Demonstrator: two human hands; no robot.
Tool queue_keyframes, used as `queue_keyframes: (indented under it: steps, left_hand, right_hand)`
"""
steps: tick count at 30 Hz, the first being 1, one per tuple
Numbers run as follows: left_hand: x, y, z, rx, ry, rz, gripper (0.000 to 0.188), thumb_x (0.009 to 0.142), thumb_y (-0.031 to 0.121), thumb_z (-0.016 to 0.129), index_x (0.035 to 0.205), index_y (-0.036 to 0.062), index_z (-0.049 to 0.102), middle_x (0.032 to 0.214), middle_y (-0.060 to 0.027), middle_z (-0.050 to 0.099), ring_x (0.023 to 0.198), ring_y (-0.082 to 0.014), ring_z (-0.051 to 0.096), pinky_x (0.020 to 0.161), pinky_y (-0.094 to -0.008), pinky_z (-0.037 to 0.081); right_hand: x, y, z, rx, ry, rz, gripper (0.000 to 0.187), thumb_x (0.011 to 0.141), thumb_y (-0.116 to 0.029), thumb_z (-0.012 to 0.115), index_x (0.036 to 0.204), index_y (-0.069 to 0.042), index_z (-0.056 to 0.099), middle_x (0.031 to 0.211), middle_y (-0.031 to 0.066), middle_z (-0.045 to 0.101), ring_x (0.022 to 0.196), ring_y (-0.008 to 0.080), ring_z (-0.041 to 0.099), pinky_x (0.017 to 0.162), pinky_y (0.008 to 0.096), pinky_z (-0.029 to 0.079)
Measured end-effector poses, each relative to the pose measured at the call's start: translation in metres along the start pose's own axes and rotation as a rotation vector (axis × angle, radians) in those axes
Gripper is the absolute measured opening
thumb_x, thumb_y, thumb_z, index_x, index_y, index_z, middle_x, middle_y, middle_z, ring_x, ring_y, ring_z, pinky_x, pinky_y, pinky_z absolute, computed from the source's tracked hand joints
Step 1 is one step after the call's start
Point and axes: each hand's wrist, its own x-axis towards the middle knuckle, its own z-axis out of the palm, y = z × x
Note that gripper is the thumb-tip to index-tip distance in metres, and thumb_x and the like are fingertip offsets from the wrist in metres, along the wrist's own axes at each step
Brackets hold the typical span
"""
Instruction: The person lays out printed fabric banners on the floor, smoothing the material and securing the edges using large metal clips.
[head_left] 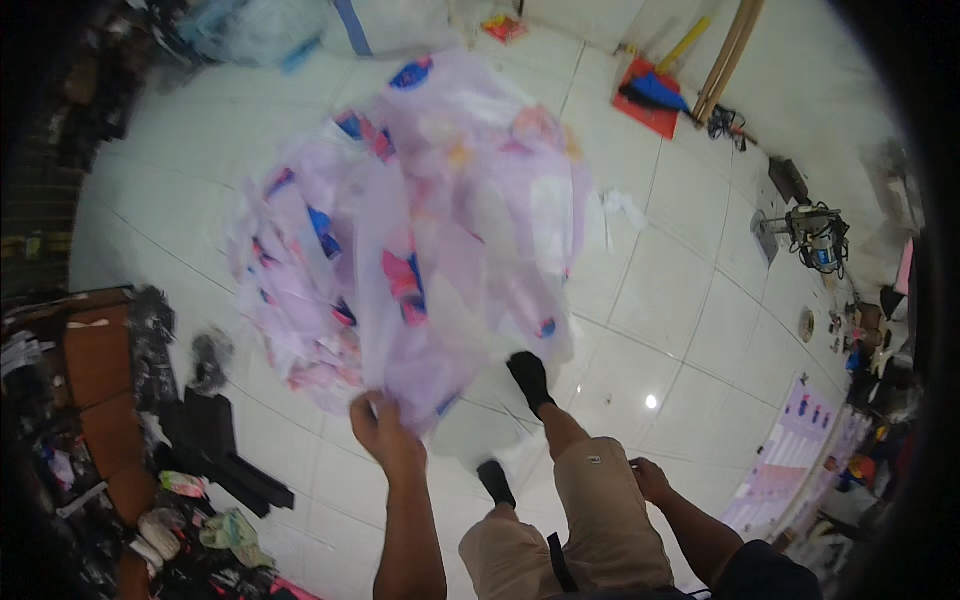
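Observation:
A large heap of thin lilac fabric [390, 340] with blue and pink printed figures covers the middle of the floor, its upper part blurred by motion. My left hand [380, 425] is closed on the near edge of this fabric, pinching it between thumb and fingers. From there the cloth stretches up and away in loose folds, with a pale, see-through part near my feet. Beside my thigh hangs my right hand [651, 482], apart from the cloth, its fingers loosely bent and apart, with nothing visible in it.
White tiles [660, 320] surround the cloth. A red dustpan [645, 110] and a blue brush [655, 92] lie at the far right. A clamp-like device with cables [818, 238] stands on the right. Printed sheets [790, 440] lie lower right; brown boxes [100, 350] and bags crowd the left.

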Motion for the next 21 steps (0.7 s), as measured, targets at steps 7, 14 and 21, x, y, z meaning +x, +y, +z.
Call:
queue_keyframes:
  steps: [7,14,21]
  left_hand:
    - [-0.257,0.100,-0.119,-0.247,-0.568,-0.500,0.025,0.080,-0.002,0.054,0.104,0.0076,0.053,0.100,-0.0096,0.059,0.084,-0.0197,0.061,0.071,-0.0330,0.053]
    - [-0.429,0.117,-0.168,0.153,-1.354,0.289,0.046,0.080,0.005,0.074,0.122,0.0003,0.055,0.092,-0.0056,0.055,0.088,-0.0120,0.056,0.072,-0.0278,0.044]
    - [-0.490,0.099,-0.167,0.485,-1.053,1.416,0.092,0.064,0.016,0.084,0.138,-0.0088,0.036,0.122,-0.0242,0.047,0.108,-0.0365,0.047,0.096,-0.0484,0.037]
  right_hand:
    - [-0.128,-0.167,0.086,0.206,-0.029,-1.055,0.064,0.077,-0.027,0.080,0.130,-0.005,0.052,0.128,0.0179,0.055,0.116,0.0341,0.056,0.101,0.0440,0.044]
    - [-0.321,-0.053,0.076,0.902,-0.060,-0.943,0.060,0.073,-0.022,0.082,0.123,-0.004,0.054,0.123,0.0132,0.057,0.112,0.0254,0.057,0.097,0.0388,0.045]
    - [-0.426,0.187,0.081,1.212,0.322,-1.032,0.052,0.069,-0.014,0.084,0.112,-0.003,0.057,0.111,0.0075,0.061,0.103,0.0127,0.058,0.090,0.0294,0.046]
